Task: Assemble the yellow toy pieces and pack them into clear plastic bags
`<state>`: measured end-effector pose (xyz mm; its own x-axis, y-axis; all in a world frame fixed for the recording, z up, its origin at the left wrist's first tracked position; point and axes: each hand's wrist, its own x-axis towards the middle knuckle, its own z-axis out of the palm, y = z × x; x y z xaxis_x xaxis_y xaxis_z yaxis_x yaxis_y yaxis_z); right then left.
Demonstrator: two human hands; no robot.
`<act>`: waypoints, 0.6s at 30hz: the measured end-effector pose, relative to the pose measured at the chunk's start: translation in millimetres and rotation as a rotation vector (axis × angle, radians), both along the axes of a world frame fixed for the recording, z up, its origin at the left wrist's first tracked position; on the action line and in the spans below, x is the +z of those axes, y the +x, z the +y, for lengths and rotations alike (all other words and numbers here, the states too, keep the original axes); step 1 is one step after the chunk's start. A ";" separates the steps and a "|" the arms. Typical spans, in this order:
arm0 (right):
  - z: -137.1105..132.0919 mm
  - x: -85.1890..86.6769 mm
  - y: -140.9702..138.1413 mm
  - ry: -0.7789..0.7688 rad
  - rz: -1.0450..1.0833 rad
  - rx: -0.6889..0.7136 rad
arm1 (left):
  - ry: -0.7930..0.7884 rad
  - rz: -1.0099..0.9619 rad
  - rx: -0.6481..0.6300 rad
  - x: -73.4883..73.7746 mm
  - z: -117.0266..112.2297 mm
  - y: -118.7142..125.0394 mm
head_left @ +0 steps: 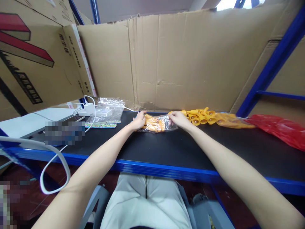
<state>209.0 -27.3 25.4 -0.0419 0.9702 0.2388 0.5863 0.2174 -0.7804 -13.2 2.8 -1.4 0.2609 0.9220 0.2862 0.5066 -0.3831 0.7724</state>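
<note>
A clear plastic bag (166, 122) with orange-yellow pieces (153, 124) inside lies on the black tabletop in front of me. My left hand (139, 121) grips the bag's left end, its fingers curled over the edge. At the opposite end my right hand (178, 119) pinches the plastic between thumb and fingers. The bag is stretched between both hands. Just beyond my right hand lies a pile of yellow cone-shaped plastic pieces (202, 118), partly hidden by that hand. The exact shape of the bagged pieces is blurred by the shiny plastic.
Right of the pile lie a translucent bag of yellow pieces (234, 121) and a red plastic bag (278, 127). To the left are clear empty bags (111, 106), a white charger (88, 109) with cables, and a phone (71, 120). Cardboard (190, 63) walls the back; a blue frame edge (166, 168) runs in front.
</note>
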 end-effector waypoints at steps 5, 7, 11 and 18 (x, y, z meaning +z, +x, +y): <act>-14.3 9.4 -5.3 -0.023 0.070 0.227 | 0.109 0.221 0.099 3.3 -5.2 -2.0; -16.2 7.8 -4.9 -0.022 -0.065 0.323 | 0.098 0.219 0.090 4.3 -4.2 -4.8; -7.8 -1.7 0.0 0.026 -0.252 0.224 | 0.047 0.163 0.082 8.5 -0.4 -10.9; 2.7 -6.3 13.9 0.338 -0.520 -0.359 | 0.168 0.155 0.298 17.4 -1.6 -13.7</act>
<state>222.9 -24.6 19.0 0.0757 0.8221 0.5643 0.9447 0.1220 -0.3045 -27.0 1.2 16.0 0.0406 0.9075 0.4181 0.7207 -0.3164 0.6168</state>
